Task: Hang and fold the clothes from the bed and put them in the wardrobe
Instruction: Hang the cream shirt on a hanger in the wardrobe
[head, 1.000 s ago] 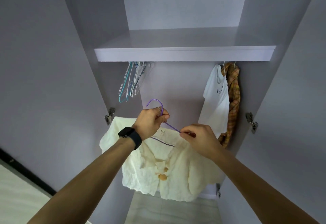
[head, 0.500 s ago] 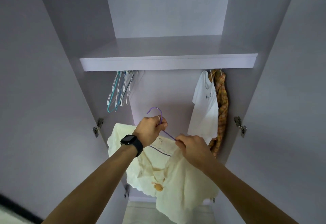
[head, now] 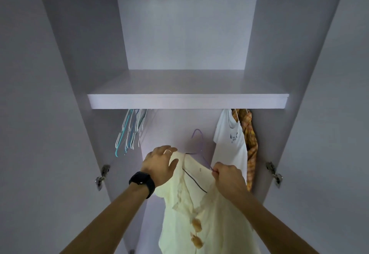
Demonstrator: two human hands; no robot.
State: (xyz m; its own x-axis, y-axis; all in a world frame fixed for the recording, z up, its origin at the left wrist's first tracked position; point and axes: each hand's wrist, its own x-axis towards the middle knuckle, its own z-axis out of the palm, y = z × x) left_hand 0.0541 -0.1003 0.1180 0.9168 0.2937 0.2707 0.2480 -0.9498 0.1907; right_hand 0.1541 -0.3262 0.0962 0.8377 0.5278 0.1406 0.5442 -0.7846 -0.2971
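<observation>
A cream buttoned top (head: 191, 209) hangs from a thin purple hanger (head: 198, 137) in front of the open wardrobe. My left hand (head: 159, 163), with a black watch on the wrist, holds the top's left shoulder over the hanger's end. My right hand (head: 227, 175) pinches the hanger's right arm together with the fabric at the collar. The hanger's hook points up, below the shelf (head: 187, 101), and is not on anything.
Several empty hangers (head: 129, 131) hang at the left under the shelf. A white T-shirt (head: 229, 139) and an orange plaid garment (head: 250, 143) hang at the right. Both wardrobe doors stand open, with hinges (head: 101, 175) on each side. The rail itself is hidden.
My left hand left the hanger's neck and moved onto the top's left shoulder. The top now hangs straighter and narrower, and the view has tilted upward.
</observation>
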